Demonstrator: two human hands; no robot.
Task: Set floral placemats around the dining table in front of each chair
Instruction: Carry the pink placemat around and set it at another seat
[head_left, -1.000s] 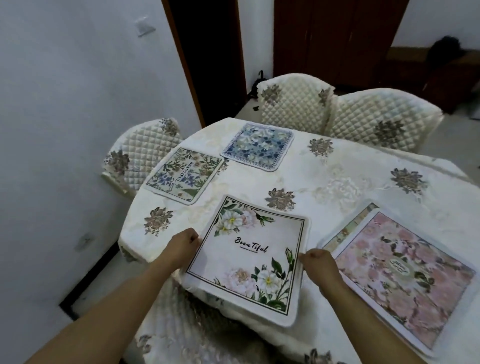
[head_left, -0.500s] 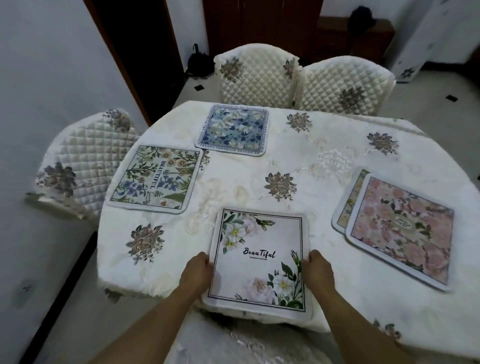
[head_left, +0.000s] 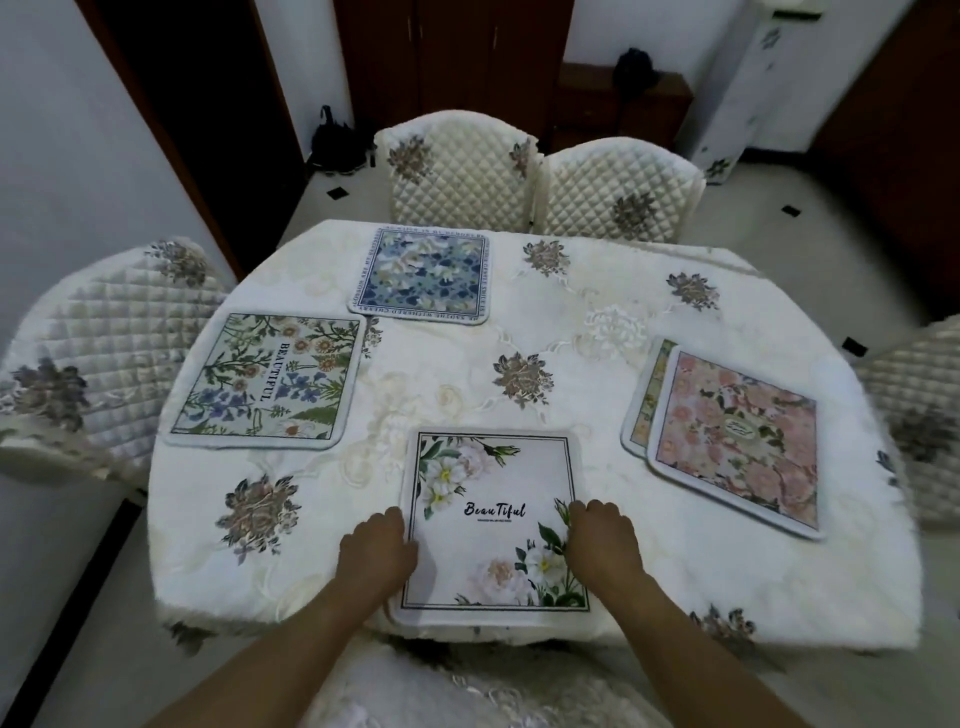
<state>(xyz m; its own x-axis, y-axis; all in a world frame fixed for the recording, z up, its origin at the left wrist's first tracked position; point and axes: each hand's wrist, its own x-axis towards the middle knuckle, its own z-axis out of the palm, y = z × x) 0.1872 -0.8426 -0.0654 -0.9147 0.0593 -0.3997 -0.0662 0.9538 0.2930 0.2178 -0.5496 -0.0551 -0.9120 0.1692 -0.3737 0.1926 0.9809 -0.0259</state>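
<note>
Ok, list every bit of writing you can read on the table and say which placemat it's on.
"BeauTiful": white rose placemat nearest the person, held at its sides by the left hand and right hand; the small line beneath is too small to read.
"BEAUTIFUL": wildflower placemat, printed sideways.
Blue placemat: border lettering, too blurred to read.
Pink placemat: oval label, unreadable.

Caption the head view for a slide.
Both hands, left hand and right hand, settle the white "BeauTiful" placemat at the table's near edge.
</note>
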